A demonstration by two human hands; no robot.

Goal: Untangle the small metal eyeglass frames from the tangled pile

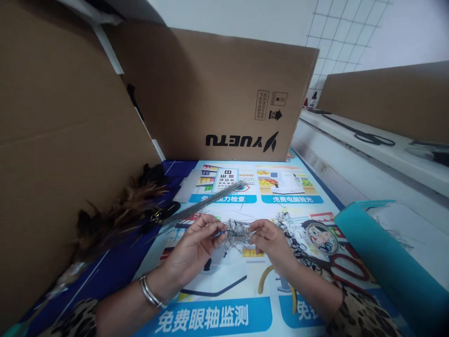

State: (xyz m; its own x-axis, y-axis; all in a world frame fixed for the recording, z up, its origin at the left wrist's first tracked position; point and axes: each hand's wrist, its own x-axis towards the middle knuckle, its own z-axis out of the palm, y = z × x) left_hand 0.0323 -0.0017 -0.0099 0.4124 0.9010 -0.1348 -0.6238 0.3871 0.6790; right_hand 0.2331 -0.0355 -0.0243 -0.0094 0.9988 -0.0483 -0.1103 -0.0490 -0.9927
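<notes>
A small tangle of thin wire pieces, silvery with dark bits, lies between my two hands above the printed sheet. From its left side, my left hand pinches the tangle between thumb and fingertips. My right hand is closed in a pinch at the opposite edge. Just beyond my left hand, a bundle of long straight wires stretches diagonally across the sheet. More twisted wire bits with black pieces are scattered right of my right hand. Yellow-handled pliers are partly hidden under my right forearm.
Red-handled scissors and a round clear dish are at right, beside a teal box with a white inside. Brown feathers line the left side. Cardboard panels stand behind and at left. Black scissors rest on the ledge.
</notes>
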